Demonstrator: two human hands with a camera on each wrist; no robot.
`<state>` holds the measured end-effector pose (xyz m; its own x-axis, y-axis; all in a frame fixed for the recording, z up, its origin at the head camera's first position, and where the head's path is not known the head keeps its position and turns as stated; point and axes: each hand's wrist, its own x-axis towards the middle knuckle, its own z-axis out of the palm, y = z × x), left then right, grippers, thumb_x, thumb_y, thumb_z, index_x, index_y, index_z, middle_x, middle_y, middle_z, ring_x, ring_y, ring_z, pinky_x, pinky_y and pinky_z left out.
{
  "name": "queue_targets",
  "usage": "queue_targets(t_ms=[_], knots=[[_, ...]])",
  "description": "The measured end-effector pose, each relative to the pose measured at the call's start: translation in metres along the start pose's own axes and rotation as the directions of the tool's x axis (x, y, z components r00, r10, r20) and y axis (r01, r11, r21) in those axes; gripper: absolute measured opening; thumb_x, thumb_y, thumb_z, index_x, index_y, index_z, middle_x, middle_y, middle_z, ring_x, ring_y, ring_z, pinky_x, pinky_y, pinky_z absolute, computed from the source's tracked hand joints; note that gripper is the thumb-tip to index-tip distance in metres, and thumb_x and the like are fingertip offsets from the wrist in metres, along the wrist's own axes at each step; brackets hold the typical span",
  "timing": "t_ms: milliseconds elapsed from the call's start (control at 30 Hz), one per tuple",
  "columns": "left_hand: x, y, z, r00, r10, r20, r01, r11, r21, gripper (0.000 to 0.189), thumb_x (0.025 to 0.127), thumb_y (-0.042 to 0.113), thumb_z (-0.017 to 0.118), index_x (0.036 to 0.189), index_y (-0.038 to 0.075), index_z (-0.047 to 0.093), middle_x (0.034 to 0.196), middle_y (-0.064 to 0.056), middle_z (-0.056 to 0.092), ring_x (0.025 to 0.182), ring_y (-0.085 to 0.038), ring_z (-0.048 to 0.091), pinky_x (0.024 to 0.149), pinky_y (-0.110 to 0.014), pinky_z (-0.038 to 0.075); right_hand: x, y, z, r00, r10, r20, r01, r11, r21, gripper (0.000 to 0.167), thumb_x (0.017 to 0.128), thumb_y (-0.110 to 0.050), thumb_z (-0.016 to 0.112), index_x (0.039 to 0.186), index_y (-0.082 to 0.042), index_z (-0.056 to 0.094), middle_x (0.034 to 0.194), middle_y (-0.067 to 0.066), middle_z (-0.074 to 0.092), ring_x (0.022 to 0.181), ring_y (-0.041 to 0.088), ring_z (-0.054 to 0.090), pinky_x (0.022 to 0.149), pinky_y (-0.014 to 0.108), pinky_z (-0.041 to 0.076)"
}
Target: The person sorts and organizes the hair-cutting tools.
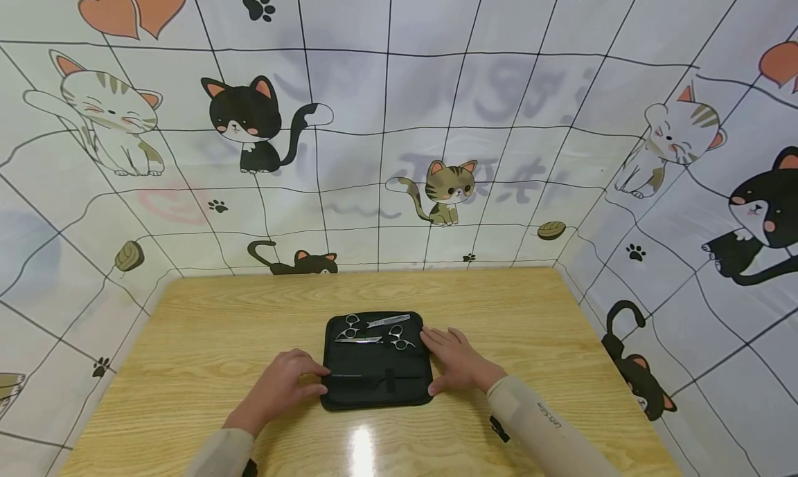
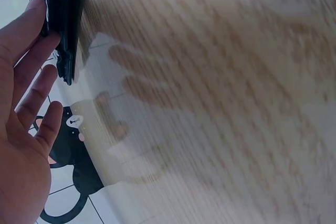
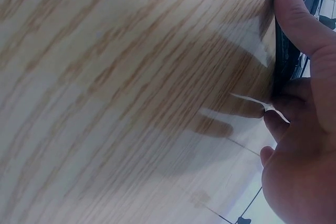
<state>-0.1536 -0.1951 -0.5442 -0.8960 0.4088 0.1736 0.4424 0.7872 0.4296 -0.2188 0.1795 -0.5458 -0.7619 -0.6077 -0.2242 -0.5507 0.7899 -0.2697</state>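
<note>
A black zip-type case (image 1: 355,358) lies flat on the table, its inside facing up. Two pairs of silver scissors sit in its far half: the upper scissors (image 1: 389,320) have their rings to the left, the lower scissors (image 1: 399,339) to the right. A black pocket with a short strap (image 1: 390,380) crosses the near half. My left hand (image 1: 283,385) touches the case's left edge with thumb and fingertips. On the right edge rests my right hand (image 1: 460,361), fingers spread along it and thumb at the near corner. Both wrist views show only the case's dark edge.
The wooden table (image 1: 249,311) shines with a light reflection near its front. White cloth walls (image 1: 349,158) printed with cats and grid lines stand at the back and both sides. Black straps (image 1: 499,428) show at the wrists.
</note>
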Motion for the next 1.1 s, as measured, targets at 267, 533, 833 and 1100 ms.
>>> queue_targets(t_ms=[267, 533, 833, 1100], knots=[[0.0029, 0.0002, 0.0033, 1.000, 0.014, 0.026, -0.015, 1.000, 0.009, 0.028, 0.080, 0.032, 0.079, 0.106, 0.022, 0.076, 0.098, 0.012, 0.073, 0.096, -0.010, 0.060, 0.090, -0.042, 0.050, 0.0007, 0.0006, 0.0001, 1.000, 0.000, 0.001, 0.000, 1.000, -0.001, 0.111, 0.072, -0.061, 0.075, 0.155, -0.006, 0.025, 0.162, 0.009, 0.025, 0.149, 0.030, 0.025, 0.121, 0.055, 0.013], [0.0047, 0.0030, 0.0033, 0.999, 0.020, 0.041, -0.021, 1.000, 0.014, 0.024, 0.081, 0.032, 0.077, 0.103, 0.022, 0.075, 0.099, 0.009, 0.072, 0.100, -0.015, 0.061, 0.091, -0.045, 0.050, 0.0010, 0.0011, 0.0013, 1.000, 0.005, 0.000, -0.005, 1.000, -0.005, 0.111, 0.071, -0.060, 0.076, 0.155, -0.007, 0.025, 0.162, 0.008, 0.024, 0.150, 0.029, 0.025, 0.121, 0.055, 0.013], [0.0069, 0.0061, 0.0059, 0.997, 0.001, 0.072, -0.005, 0.999, 0.052, 0.022, 0.084, 0.032, 0.075, 0.102, 0.020, 0.074, 0.101, 0.006, 0.071, 0.101, -0.017, 0.060, 0.092, -0.047, 0.048, 0.0010, 0.0002, 0.0011, 1.000, 0.004, 0.002, -0.004, 1.000, -0.006, 0.111, 0.072, -0.060, 0.076, 0.155, -0.007, 0.025, 0.162, 0.009, 0.024, 0.150, 0.029, 0.024, 0.121, 0.055, 0.013], [0.0067, 0.0088, 0.0086, 0.998, -0.006, 0.067, 0.000, 0.996, 0.084, 0.023, 0.082, 0.034, 0.076, 0.101, 0.020, 0.075, 0.098, 0.006, 0.067, 0.101, -0.016, 0.058, 0.093, -0.047, 0.048, 0.0021, 0.0007, 0.0019, 1.000, 0.009, 0.008, -0.009, 1.000, -0.018, 0.112, 0.071, -0.061, 0.076, 0.155, -0.008, 0.024, 0.162, 0.008, 0.024, 0.150, 0.028, 0.024, 0.122, 0.054, 0.013]])
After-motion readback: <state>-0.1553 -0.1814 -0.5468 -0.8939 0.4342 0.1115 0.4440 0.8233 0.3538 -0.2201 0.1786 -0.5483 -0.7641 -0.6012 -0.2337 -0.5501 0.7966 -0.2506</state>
